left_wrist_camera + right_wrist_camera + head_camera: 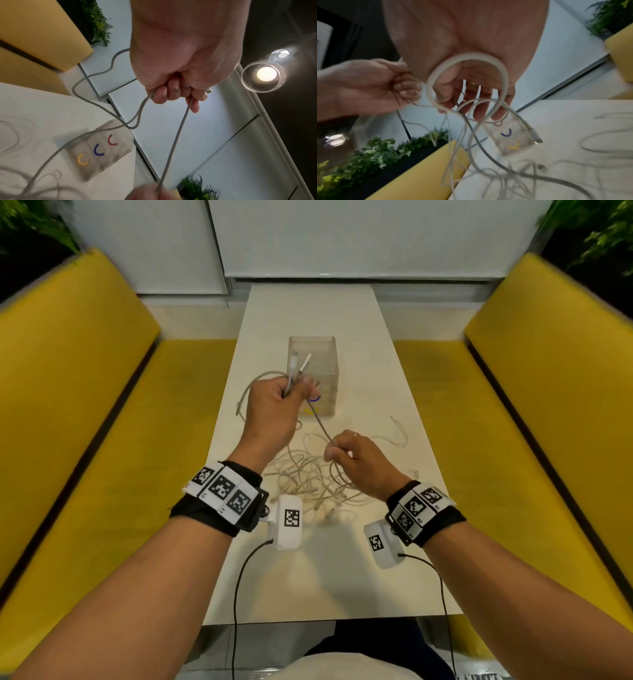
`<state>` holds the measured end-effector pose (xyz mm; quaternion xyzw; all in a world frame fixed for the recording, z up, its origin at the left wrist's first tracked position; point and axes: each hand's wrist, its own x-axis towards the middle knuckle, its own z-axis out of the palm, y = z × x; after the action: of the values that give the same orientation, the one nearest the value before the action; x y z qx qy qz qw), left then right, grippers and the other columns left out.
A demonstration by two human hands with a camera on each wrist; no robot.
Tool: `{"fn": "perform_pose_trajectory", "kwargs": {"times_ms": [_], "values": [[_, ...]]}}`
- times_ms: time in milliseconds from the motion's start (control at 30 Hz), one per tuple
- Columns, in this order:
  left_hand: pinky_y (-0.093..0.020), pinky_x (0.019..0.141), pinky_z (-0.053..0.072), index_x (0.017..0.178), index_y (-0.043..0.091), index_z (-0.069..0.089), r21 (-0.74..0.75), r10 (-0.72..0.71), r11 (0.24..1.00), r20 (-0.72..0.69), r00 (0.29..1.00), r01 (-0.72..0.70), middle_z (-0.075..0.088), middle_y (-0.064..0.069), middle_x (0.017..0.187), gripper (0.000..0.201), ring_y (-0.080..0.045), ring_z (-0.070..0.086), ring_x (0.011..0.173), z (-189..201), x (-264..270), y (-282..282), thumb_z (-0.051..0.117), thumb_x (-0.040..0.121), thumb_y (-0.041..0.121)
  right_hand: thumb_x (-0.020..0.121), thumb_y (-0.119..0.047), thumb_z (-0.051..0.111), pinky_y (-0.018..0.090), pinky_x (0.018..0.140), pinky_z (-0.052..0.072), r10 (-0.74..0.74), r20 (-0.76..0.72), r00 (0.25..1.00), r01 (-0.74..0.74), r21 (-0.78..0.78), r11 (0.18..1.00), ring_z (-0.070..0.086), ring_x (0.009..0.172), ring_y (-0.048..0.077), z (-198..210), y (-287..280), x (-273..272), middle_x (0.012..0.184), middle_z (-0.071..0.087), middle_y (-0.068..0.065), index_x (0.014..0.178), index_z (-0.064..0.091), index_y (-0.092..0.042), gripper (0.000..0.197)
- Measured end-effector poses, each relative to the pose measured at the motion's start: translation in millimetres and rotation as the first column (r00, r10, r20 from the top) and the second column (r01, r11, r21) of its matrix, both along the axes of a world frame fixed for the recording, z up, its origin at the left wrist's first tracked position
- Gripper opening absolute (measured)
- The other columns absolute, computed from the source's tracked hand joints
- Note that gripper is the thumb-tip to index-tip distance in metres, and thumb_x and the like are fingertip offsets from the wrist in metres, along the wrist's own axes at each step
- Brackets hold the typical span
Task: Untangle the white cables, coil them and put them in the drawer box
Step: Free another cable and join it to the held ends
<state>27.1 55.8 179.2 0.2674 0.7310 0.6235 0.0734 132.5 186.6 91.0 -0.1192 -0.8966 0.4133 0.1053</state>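
Observation:
A tangle of white cables (310, 479) lies on the white table (310, 309) between my wrists. My left hand (295, 392) is raised in front of the clear drawer box (313, 352) and grips a bundle of cable strands in its fist, with two connector ends (301, 364) sticking up. One cable (318, 419) runs taut from it down to my right hand (334, 450), which pinches it between thumb and fingers. In the left wrist view my curled fingers (171, 92) clasp the strands. In the right wrist view a cable loop (467, 59) curls round my right hand (471, 108), and a connector (536, 139) dangles. The drawer box (102, 148) shows yellow, blue and red handles.
Yellow benches (78, 392) flank the narrow table on both sides, with the right bench (548, 392) close by. Plants (603, 231) stand behind the backrests. A loose cable end (399, 433) lies right of the tangle. Black wrist-camera leads (239, 577) hang over the near edge.

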Motion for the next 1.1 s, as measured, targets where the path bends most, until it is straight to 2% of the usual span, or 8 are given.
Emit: {"fn": "perform_pose_trajectory", "kwargs": {"times_ms": [133,300,433,567,700,867,967,1100], "values": [[-0.01,0.055,0.037,0.081,0.014,0.074,0.098,0.081,0.992,-0.031,0.996,-0.077,0.062,0.018,0.049,0.026,0.01,0.051,0.049,14,-18,-6,0.061,0.101,0.023,0.096,-0.014,0.058,0.011,0.078,0.037,-0.081,0.113,0.99,0.082,-0.004,0.997,0.051,0.085,0.006,-34,5,12,0.086,0.057,-0.01,0.08,0.073,-0.014,0.022],[-0.023,0.059,0.038,0.075,0.027,0.073,0.181,0.135,0.977,-0.125,0.983,-0.111,0.056,0.018,0.05,0.028,0.001,0.046,0.051,38,-29,-11,0.061,0.098,0.039,0.096,-0.018,0.058,0.026,0.091,0.041,-0.089,0.211,0.973,0.096,-0.022,0.995,0.056,0.097,0.013,-79,14,25,0.091,0.069,-0.001,0.084,0.077,-0.017,0.023],[-0.032,0.059,0.039,0.075,0.028,0.075,0.29,0.184,0.947,-0.149,0.972,-0.135,0.053,-0.002,0.059,0.03,-0.024,0.043,0.057,54,-33,-12,0.062,0.095,0.046,0.098,-0.026,0.055,0.034,0.089,0.048,-0.095,0.328,0.94,0.116,-0.046,0.992,0.062,0.097,0.018,-98,16,38,0.098,0.07,0.005,0.088,0.076,-0.013,0.026],[-0.026,0.055,0.037,0.082,0.022,0.075,0.263,0.147,0.958,-0.117,0.982,-0.112,0.051,0.012,0.053,0.027,-0.011,0.042,0.051,49,-35,-15,0.062,0.098,0.04,0.1,-0.024,0.053,0.03,0.077,0.046,-0.105,0.288,0.952,0.122,-0.043,0.992,0.063,0.086,0.021,-96,16,36,0.089,0.07,0.008,0.09,0.075,-0.004,0.031],[-0.018,0.057,0.043,0.065,0.021,0.06,0.156,0.135,0.98,-0.06,0.989,-0.124,0.05,0.019,0.051,0.033,0.003,0.045,0.05,31,-32,-10,0.072,0.093,0.036,0.097,-0.024,0.057,0.035,0.077,0.049,-0.138,0.154,0.978,0.148,-0.052,0.988,0.062,0.079,0.022,-81,20,19,0.073,0.069,0.007,0.081,0.078,-0.014,0.028],[-0.04,0.07,0.054,0.078,0.012,0.064,-0.147,0.052,0.988,-0.027,0.998,-0.055,0.067,-0.003,0.083,0.042,-0.022,0.063,0.072,-12,-32,-7,0.079,0.08,0.052,0.096,-0.029,0.059,0.034,0.085,0.046,-0.206,0.073,0.976,0.214,-0.14,0.967,0.062,0.091,0.018,-41,20,6,0.087,0.07,0.009,0.082,0.077,-0.026,0.023],[-0.029,0.059,0.046,0.071,0.022,0.062,-0.258,0.052,0.965,-0.012,0.999,-0.053,0.061,0.009,0.07,0.034,-0.013,0.059,0.064,-26,-19,-4,0.077,0.083,0.05,0.096,-0.029,0.061,0.032,0.078,0.05,-0.24,-0.013,0.971,0.234,-0.173,0.957,0.067,0.078,0.017,-18,15,4,0.074,0.073,0.006,0.077,0.076,-0.024,0.024],[-0.022,0.044,0.027,0.05,0.023,0.041,-0.326,-0.069,0.941,0.079,0.994,0.091,0.038,0.014,0.038,0.056,-0.005,0.034,0.038,-31,-1,-2,0.076,0.085,0.05,0.097,-0.029,0.06,0.033,0.073,0.05,-0.197,-0.103,0.975,0.182,-0.139,0.973,0.065,0.073,0.02,0,6,0,0.07,0.072,0.004,0.08,0.076,-0.015,0.027]]}}
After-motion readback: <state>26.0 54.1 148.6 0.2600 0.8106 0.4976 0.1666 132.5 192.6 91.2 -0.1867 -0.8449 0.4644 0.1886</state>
